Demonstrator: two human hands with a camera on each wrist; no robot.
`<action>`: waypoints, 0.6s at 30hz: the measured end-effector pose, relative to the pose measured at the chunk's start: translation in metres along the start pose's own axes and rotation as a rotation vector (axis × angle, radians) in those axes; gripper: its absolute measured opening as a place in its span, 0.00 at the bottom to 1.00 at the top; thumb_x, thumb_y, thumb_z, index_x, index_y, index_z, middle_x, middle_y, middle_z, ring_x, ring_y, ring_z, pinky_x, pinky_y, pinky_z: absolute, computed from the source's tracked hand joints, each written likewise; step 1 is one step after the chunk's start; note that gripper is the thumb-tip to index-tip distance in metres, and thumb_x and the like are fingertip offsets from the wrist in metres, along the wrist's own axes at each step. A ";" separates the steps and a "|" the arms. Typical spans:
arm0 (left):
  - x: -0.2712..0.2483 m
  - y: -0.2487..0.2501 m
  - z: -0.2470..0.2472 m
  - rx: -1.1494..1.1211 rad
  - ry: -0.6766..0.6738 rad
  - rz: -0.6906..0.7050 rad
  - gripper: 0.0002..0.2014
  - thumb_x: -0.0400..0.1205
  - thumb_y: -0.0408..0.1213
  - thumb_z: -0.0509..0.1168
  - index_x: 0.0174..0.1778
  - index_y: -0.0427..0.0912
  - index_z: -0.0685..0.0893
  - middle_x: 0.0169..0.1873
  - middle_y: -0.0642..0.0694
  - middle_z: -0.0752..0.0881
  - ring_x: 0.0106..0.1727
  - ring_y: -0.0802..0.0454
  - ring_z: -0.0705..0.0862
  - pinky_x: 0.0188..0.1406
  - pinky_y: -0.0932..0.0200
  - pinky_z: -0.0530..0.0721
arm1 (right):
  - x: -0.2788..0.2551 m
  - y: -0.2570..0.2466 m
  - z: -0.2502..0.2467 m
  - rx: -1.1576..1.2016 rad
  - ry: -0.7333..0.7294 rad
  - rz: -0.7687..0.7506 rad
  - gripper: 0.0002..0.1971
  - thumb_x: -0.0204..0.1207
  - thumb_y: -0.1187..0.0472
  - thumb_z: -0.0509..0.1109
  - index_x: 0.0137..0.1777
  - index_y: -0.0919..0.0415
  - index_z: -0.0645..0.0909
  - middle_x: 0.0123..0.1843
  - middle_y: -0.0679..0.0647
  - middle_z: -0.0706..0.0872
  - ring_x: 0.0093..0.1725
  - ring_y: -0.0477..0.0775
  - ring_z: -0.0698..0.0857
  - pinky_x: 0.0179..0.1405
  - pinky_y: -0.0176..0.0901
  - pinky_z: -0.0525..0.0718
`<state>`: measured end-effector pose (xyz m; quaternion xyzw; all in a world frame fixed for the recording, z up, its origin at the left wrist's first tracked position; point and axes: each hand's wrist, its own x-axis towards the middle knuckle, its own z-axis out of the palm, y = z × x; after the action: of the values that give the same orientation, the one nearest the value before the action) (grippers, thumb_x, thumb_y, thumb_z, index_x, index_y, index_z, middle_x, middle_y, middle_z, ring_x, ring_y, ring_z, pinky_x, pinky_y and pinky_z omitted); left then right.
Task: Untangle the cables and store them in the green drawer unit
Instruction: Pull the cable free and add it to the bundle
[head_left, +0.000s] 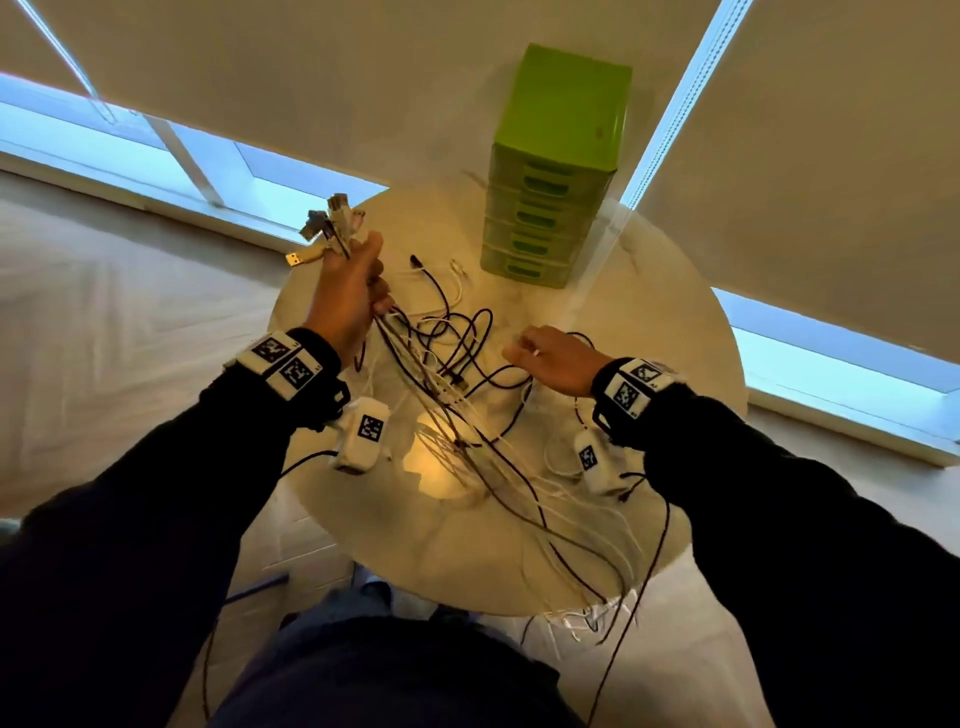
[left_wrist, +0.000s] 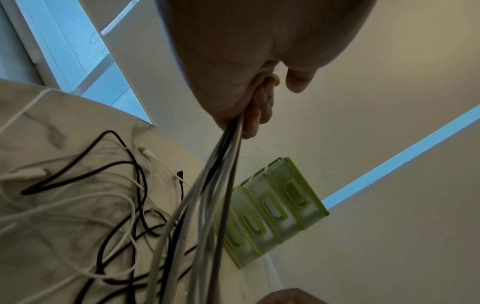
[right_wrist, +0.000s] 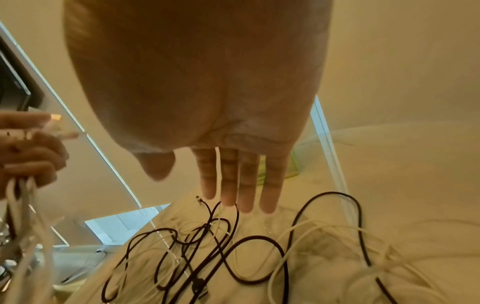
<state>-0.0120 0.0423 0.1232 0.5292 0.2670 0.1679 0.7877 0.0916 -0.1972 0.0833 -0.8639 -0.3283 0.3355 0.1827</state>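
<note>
My left hand (head_left: 349, 291) is raised over the table's left side and grips a bundle of white and dark cables (left_wrist: 207, 195). Their USB plugs (head_left: 327, 228) stick up above the fist. The strands run down to a tangle of black and white cables (head_left: 457, 358) on the round marble table (head_left: 654, 332). Over the tangle's right side my right hand (head_left: 553, 358) hovers with straight fingers (right_wrist: 249, 185). A thin white cable (right_wrist: 219, 164) passes between two of them. The green drawer unit (head_left: 556, 171) stands at the table's far edge with its drawers closed.
Several cables trail over the table's near edge (head_left: 597, 613) and hang toward the floor. Cream roller blinds (head_left: 311, 78) and low window strips (head_left: 130, 156) lie behind the table. My legs are close against the near edge.
</note>
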 end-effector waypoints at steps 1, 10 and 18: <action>0.002 0.003 -0.003 -0.015 0.012 0.009 0.03 0.90 0.41 0.59 0.53 0.54 0.72 0.24 0.57 0.64 0.23 0.60 0.61 0.24 0.64 0.63 | 0.011 0.001 0.006 -0.071 -0.012 0.007 0.24 0.87 0.45 0.59 0.71 0.64 0.76 0.70 0.63 0.78 0.69 0.63 0.78 0.68 0.52 0.74; 0.028 0.007 -0.034 0.004 0.058 -0.009 0.01 0.90 0.39 0.60 0.54 0.48 0.74 0.23 0.57 0.65 0.22 0.61 0.62 0.22 0.64 0.63 | 0.039 0.009 0.059 -0.520 -0.372 -0.050 0.20 0.86 0.46 0.56 0.68 0.53 0.81 0.67 0.57 0.84 0.64 0.63 0.83 0.64 0.54 0.81; 0.063 -0.001 -0.026 0.066 -0.042 -0.124 0.14 0.90 0.39 0.59 0.39 0.51 0.66 0.22 0.57 0.63 0.23 0.60 0.60 0.24 0.62 0.60 | 0.120 -0.008 0.005 -0.131 0.187 -0.008 0.08 0.82 0.59 0.61 0.44 0.60 0.78 0.45 0.59 0.84 0.46 0.64 0.82 0.43 0.49 0.76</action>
<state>0.0228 0.0960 0.0989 0.5408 0.2881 0.0988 0.7841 0.1518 -0.1085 0.0294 -0.9002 -0.3344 0.2305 0.1572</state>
